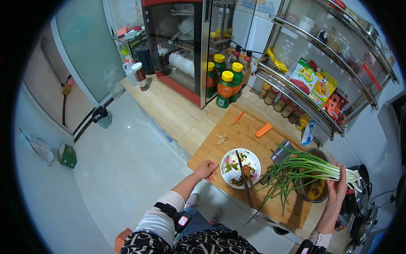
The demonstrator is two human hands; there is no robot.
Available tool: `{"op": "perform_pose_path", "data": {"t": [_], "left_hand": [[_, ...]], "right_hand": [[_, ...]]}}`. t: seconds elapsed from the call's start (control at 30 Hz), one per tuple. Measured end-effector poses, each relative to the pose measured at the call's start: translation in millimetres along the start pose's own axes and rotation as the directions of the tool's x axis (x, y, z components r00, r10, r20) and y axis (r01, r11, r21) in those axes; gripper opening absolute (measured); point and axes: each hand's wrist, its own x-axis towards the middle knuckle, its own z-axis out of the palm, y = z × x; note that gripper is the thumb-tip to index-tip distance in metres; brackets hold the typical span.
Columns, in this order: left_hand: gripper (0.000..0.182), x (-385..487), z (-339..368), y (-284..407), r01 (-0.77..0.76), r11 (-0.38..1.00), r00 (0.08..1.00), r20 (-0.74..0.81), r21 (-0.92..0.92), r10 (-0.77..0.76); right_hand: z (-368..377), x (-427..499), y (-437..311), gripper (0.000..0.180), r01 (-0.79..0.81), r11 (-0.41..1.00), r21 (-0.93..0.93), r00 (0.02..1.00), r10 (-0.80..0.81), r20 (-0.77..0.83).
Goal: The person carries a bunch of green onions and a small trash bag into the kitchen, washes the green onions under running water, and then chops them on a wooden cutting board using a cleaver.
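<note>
My right hand [337, 186] is closed around a bunch of scallions [312, 166] near the white root ends. Their green leaves hang left over a wooden cutting board [203, 155] and partly cover a steel pot [320, 195] with yellowish contents. A wide metal blade [281, 152], perhaps a cleaver, lies partly under the leaves. My left hand [206, 170], fingers curled with nothing visible in them, hovers at the board's left edge. Beside it sits a white plate [225, 158] with chopped food scraps, dark chopsticks [242, 171] and a wooden spoon [247, 173].
A peeled carrot piece [264, 130], a thin red chili [237, 118] and some peelings [221, 138] lie on the board's far part. Behind stand yellow-capped bottles [225, 90], a glass-door cabinet [177, 50], several spice jars [281, 103] and a metal rack [304, 81].
</note>
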Motion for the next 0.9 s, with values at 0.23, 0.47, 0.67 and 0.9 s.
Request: {"op": "perform_pose_path", "data": {"t": [0.23, 0.47, 0.67, 0.9], "left_hand": [[0.052, 9, 11, 7, 0.139, 0.923, 0.913, 0.408, -0.358, 0.021], [0.055, 18, 16, 14, 0.165, 0.919, 0.921, 0.39, -0.357, -0.014], [0.051, 18, 11, 23, 0.181, 0.914, 0.933, 0.356, -0.364, -0.043], [0.044, 20, -41, 27, 0.118, 0.834, 0.947, 0.314, -0.538, 0.068]], "right_hand": [[4, -4, 7, 0.039, 0.027, 1.0, -0.005, 0.996, -0.027, -0.083], [6, -14, 13, 0.027, 0.072, 0.997, -0.027, 0.989, -0.075, -0.126], [6, -15, 14, 0.026, 0.061, 0.998, 0.006, 0.988, -0.059, -0.144], [14, -10, 19, 0.026, 0.064, 0.998, 0.014, 0.988, -0.062, -0.144]]}}
